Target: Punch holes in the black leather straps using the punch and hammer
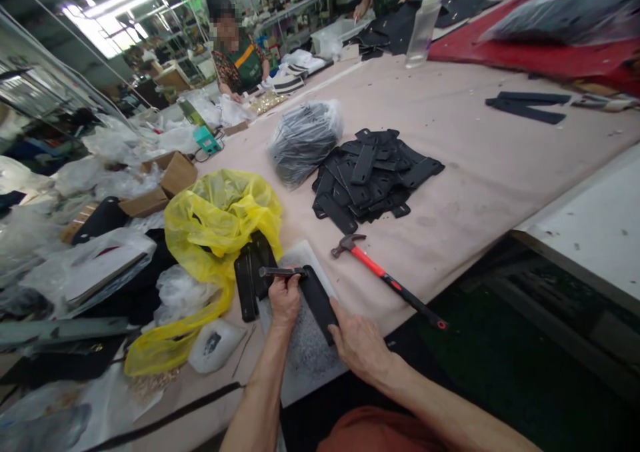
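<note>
- Yellow bag (pixel 225 202): slumping beyond the left forearm, its bulk lying beside the work.
- Black pieces (pixel 246 285): lying against the bag, left of the board, perhaps set aside within reach.
- Left hand (pixel 285 299): holding a rod (pixel 274 272) between thumb and fingers, apparently aiming it at the strip's far end; whether it is touching, one cannot tell.
- Board (pixel 310 365): lying beneath the strip, probably shielding the table (pixel 475 192).
- Strip (pixel 319 302): resting slantwise on the board, between both hands.
- Right hand (pixel 363 345): pinching the strip's near end in a narrow grip, seemingly steadying it.
- Pile (pixel 365 165): sitting beyond the board, leaving working room.
- Hammer (pixel 385 277): lying free, its handle pointing towards the table's near edge, convenient for the right hand.
</note>
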Tool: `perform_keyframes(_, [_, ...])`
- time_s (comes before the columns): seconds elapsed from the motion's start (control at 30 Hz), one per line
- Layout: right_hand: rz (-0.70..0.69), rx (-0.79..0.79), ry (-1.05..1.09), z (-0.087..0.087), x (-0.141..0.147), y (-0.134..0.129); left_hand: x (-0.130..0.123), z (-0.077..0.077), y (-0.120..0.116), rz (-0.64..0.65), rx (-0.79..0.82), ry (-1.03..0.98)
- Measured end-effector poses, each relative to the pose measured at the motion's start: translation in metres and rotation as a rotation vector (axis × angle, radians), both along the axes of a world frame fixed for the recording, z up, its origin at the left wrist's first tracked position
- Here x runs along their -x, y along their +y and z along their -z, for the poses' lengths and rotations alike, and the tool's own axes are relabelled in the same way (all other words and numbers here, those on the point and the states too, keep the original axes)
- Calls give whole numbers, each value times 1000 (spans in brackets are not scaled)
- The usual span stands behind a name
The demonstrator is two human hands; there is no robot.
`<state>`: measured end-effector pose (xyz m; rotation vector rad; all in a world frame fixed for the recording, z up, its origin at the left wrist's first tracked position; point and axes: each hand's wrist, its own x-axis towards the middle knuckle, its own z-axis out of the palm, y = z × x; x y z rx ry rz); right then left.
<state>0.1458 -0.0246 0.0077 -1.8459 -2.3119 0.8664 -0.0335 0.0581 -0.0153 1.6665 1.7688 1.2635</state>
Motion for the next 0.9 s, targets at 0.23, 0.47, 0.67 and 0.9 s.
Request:
perform_keyframes(0.23, [-28, 16, 20, 3, -1, -1, -1, 3, -2, 28, -6, -34])
perform_keyframes(0.47, [-42, 32, 32, 1, -3, 0, -1, 5, -2, 56, -10, -12])
perform_keyframes(0.67, [-47, 10, 30, 6, -3, -2, -2, 8, -2, 59, 6, -7])
perform_keyframes(0.9, [-59, 70, 45, -1, -3, 3, -4, 2, 0, 91, 24, 32])
